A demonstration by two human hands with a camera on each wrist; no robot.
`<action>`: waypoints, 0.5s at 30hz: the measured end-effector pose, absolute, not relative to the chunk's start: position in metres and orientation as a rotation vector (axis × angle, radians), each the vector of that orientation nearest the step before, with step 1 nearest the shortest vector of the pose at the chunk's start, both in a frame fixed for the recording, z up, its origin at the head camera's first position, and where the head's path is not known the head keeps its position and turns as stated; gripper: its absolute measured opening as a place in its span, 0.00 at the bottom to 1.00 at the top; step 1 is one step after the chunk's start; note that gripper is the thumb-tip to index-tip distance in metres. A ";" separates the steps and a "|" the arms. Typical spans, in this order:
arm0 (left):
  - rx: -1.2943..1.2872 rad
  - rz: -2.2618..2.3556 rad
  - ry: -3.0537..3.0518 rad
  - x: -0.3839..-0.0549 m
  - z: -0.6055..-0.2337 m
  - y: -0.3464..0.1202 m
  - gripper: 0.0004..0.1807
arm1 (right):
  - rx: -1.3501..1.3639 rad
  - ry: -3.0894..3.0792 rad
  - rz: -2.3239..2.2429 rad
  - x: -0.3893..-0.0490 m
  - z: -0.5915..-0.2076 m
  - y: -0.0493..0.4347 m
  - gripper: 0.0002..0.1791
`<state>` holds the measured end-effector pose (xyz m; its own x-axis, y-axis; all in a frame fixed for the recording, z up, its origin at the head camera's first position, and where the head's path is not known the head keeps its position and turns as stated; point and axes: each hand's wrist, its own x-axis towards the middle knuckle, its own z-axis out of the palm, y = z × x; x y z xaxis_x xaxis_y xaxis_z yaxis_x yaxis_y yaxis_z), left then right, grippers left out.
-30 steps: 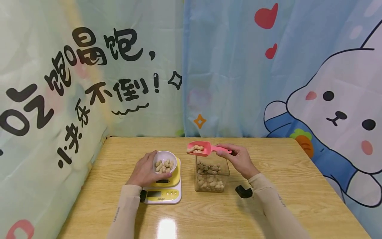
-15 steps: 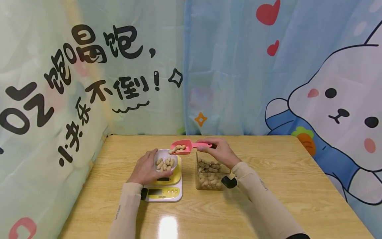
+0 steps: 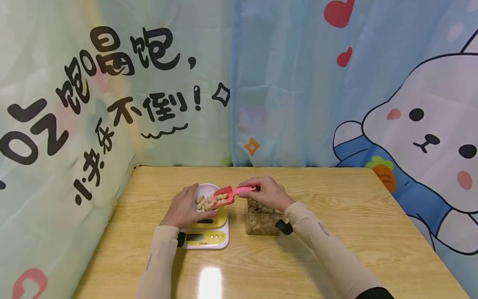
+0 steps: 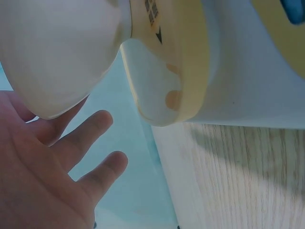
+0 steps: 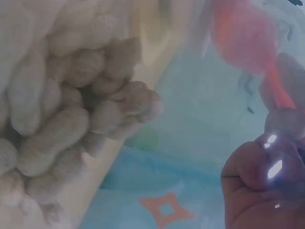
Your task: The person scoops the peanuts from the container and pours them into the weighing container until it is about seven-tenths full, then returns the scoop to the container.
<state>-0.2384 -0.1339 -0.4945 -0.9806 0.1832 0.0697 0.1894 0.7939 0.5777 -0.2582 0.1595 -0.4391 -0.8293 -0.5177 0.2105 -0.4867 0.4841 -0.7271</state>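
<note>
Peanuts lay in the bowl, at the scale's 12 o'clock end, in the scoop, and in the tub at 3 o'clock of the scale. Left hand held the bowl, curved round it from 11 to 5 o'clock, thumb at 5; some fingers stood apart from it. Right hand was closed in a pinch on the scoop's handle.

Findings: the scoop's lip overhung the bowl at 4 o'clock, its rear outside the rim. Tipping there could, in my judgement, shed nuts onto the scale or table. A low scoop could strike the rim and jolt the bowl. Whether the bowl rested on the scale could not be determined; if so, left-hand pressure could falsify a reading. The wrist camera sat close enough to the tub's 4 o'clock corner to risk a knock.
</note>
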 end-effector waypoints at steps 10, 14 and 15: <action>-0.311 -0.977 -2.953 -0.239 -0.495 -0.133 0.64 | -0.944 2.725 -1.169 -0.257 -0.426 0.156 0.13; -0.309 -0.990 -2.950 -0.238 -0.495 -0.133 0.64 | -0.928 2.729 -1.157 -0.256 -0.426 0.157 0.13; -0.310 -0.991 -2.947 -0.238 -0.495 -0.133 0.64 | -0.924 2.729 -1.158 -0.256 -0.426 0.158 0.13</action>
<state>-0.2383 -0.1332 -0.4950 -0.9802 0.1818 0.0786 0.1924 0.7790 0.5968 -0.2558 0.1576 -0.4264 -0.8225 -0.5361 0.1899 -0.5091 0.5452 -0.6660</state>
